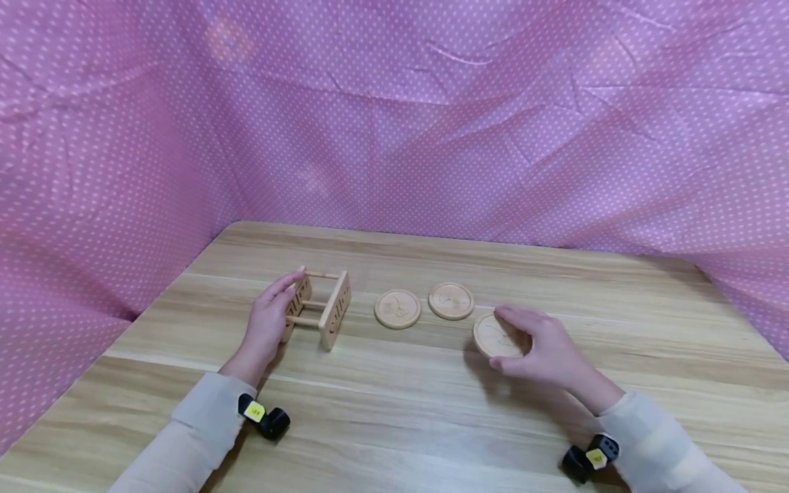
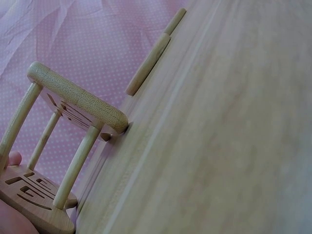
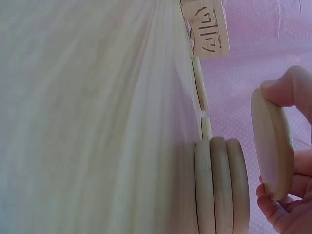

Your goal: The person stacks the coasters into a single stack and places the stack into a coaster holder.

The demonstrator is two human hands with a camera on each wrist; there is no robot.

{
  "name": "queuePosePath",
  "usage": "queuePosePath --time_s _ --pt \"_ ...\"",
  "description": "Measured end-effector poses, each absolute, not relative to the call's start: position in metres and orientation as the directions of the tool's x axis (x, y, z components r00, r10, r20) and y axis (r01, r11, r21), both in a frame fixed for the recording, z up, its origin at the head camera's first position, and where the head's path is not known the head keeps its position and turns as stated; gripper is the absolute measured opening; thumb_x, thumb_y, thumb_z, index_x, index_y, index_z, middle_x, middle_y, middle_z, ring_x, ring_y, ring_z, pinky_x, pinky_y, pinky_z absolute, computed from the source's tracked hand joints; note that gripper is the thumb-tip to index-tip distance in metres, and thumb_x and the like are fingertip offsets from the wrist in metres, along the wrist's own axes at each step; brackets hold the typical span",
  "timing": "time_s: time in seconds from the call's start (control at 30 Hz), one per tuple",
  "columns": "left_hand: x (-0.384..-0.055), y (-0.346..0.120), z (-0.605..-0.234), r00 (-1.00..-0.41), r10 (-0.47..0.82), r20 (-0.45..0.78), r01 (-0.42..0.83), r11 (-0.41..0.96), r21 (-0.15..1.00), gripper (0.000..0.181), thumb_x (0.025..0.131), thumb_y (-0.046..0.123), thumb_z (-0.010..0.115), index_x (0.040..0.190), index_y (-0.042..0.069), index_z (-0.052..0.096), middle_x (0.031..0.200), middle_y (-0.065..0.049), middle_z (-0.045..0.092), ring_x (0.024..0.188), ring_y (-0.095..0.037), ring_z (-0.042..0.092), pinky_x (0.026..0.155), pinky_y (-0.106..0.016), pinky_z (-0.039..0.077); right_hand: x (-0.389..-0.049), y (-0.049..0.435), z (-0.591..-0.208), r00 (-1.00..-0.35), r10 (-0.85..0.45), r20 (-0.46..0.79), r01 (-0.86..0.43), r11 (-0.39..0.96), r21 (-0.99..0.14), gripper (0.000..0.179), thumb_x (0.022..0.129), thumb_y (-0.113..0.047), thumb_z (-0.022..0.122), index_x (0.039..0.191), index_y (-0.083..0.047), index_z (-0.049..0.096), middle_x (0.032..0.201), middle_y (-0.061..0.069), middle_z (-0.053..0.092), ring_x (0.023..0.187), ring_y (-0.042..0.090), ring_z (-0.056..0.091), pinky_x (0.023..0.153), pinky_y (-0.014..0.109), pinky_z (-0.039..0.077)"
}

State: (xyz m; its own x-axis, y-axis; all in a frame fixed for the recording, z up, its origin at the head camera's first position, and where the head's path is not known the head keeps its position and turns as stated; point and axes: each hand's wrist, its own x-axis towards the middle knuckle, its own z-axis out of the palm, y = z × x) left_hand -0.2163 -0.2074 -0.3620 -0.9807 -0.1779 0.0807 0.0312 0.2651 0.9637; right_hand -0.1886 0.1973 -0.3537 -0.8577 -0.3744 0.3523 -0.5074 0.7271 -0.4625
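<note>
My left hand (image 1: 268, 318) grips the near-left side panel of a small wooden coaster holder (image 1: 335, 312), with a fingertip showing over the panel's inner face in the left wrist view. The holder has two cut-out panels joined by round rods. My right hand (image 1: 545, 346) pinches a round wooden coaster (image 3: 273, 146) by its edges between thumb and fingers. In the right wrist view this coaster is raised above a stack of three coasters (image 3: 223, 187). Two more coasters, a left one (image 1: 397, 309) and a right one (image 1: 451, 300), lie flat with engraved line drawings facing up.
The light wood-grain table (image 1: 394, 411) ends at a far edge in front of a pink dotted cloth (image 1: 394, 137), which also hangs at the sides. Both flat coasters lie between the holder and my right hand.
</note>
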Motion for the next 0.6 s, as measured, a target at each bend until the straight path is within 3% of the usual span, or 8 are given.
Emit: queuePosePath --time_s 0.6 --pt "-0.216 -0.208 -0.362 -0.98 -0.187 0.073 0.024 0.256 0.966 0.037 0.098 0.02 0.033 0.133 0.014 0.044 0.146 0.0 0.032 0.137 -0.019 0.022 0.114 -0.042 0.015 -0.189 0.212 -0.354 -0.915 -0.329 0.233 -0.403 0.782 -0.475 0.075 0.064 -0.032 0.078 0.126 0.001 0.05 0.13 0.023 0.048 0.119 0.042 0.044 0.1 0.055 0.033"
